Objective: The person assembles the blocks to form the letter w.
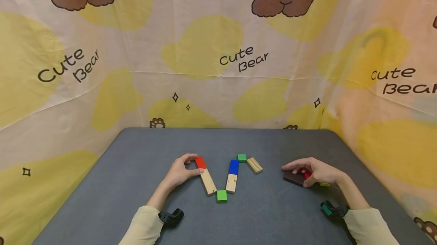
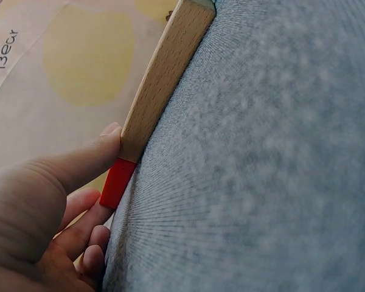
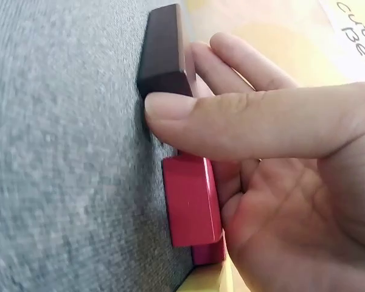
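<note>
My left hand (image 1: 182, 172) is at the far end of a leaning row of blocks. Its thumb and fingers pinch a red block (image 2: 118, 182), which sits end to end with a plain wooden block (image 1: 208, 182). The thumb lies right at the seam between the two. On the right side, my right hand (image 1: 317, 171) reaches over a cluster of blocks. Its thumb presses the near end of a dark brown block (image 3: 162, 45), with fingers along the far side. Beneath the palm are red blocks (image 3: 191, 201) and a yellow block (image 3: 205, 280), partly hidden by the hand.
A light green block (image 1: 222, 196) joins the row's near end. Beyond it, a second wooden block (image 1: 231, 183), a blue block (image 1: 233, 167), a green block (image 1: 242, 158) and a grooved wooden block (image 1: 254, 165) continue in a zigzag on the grey table (image 1: 102, 199). A printed cloth (image 1: 205, 97) hangs behind.
</note>
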A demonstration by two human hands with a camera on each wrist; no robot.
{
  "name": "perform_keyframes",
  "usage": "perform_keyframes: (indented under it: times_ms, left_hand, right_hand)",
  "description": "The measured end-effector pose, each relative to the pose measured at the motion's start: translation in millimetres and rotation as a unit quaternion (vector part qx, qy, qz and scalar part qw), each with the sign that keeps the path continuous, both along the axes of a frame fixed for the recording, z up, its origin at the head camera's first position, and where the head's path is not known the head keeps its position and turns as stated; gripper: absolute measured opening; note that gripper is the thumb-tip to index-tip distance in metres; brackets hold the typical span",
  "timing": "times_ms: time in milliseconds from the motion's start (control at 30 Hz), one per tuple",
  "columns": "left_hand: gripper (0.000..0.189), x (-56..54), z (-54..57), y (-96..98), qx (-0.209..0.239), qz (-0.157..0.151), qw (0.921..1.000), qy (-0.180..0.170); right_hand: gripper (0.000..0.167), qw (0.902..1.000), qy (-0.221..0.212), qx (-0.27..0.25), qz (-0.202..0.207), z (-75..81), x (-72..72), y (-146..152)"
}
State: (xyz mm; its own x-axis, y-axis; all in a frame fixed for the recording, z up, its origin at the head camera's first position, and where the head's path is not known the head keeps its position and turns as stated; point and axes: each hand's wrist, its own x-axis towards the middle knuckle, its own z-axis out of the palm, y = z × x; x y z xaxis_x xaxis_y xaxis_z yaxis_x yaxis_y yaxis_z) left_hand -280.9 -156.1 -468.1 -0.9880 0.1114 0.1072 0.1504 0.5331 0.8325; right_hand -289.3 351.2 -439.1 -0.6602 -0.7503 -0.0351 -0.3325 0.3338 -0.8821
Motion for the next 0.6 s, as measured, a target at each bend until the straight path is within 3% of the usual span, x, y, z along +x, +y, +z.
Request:
perform_keyframes:
  times_ms: [600]
  left_hand:
    - [0.062,2.5,2.6,1.4,0.004,0.002,1.0,-0.003]
  right_hand:
    - [0.074,0.9997,0.019,0.016,0.007,-0.7,1.2,-1.5]
